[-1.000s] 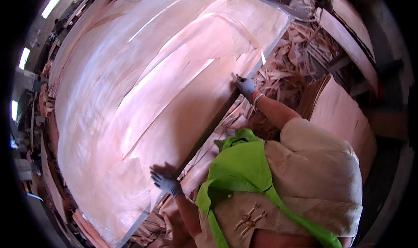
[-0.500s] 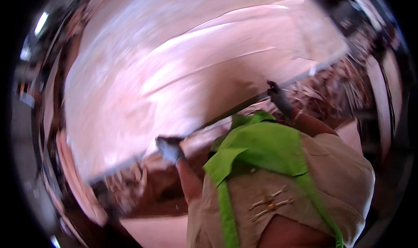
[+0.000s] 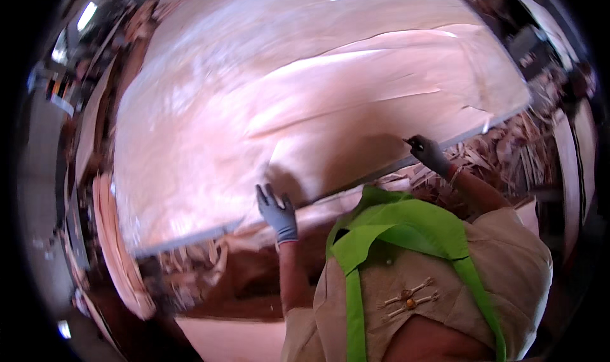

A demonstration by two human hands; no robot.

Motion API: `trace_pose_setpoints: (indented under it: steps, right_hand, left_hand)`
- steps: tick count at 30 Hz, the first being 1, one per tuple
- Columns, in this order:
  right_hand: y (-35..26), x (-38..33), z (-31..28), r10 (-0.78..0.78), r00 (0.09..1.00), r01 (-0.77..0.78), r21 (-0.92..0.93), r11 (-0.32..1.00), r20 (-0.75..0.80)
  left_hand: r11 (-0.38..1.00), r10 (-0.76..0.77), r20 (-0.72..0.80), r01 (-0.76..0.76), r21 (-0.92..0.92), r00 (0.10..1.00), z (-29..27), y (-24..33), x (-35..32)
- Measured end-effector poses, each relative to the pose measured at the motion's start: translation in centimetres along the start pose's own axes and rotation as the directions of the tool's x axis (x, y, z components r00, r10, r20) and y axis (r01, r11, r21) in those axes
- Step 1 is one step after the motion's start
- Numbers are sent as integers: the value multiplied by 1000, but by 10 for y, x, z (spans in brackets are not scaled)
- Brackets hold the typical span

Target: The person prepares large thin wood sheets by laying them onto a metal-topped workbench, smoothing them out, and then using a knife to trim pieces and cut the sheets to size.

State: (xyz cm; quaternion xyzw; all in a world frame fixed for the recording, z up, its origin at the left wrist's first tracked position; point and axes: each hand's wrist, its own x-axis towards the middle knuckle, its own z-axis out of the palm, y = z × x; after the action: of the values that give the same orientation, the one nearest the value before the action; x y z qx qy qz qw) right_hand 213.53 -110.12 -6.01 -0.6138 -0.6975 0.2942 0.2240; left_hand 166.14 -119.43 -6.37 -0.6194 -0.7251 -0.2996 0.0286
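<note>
Pale veneer (image 3: 356, 86) spread over tabletop (image 3: 197, 237).
Left hand (image 3: 277, 214) at near edge, fingers extended, parted; right hand (image 3: 430, 154) farther along edge, fingers curled, cannot tell if gripping.

Veneer sheets (image 3: 343, 117) on table (image 3: 190, 237); scraps (image 3: 502, 155) along near edge.

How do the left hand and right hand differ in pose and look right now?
The left hand has its fingers extended; the right hand has its fingers curled. The left hand points mostly forward, while the right hand angles more leftward. Both are gloved in grey and are near the close edge of the pale sheets.
</note>
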Motion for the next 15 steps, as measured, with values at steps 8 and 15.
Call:
trace_pose_setpoints:
  steps: [8,15]
  right_hand:
    - [69,144,-142,167,914,-290,-305,907,-370]
    - [124,293,-207,159,931,-293,-412,863,-329]
  left_hand:
    - [962,188,295,-237,138,937,103,63,242]
    - [883,107,519,-321,343,848,209,105,374]
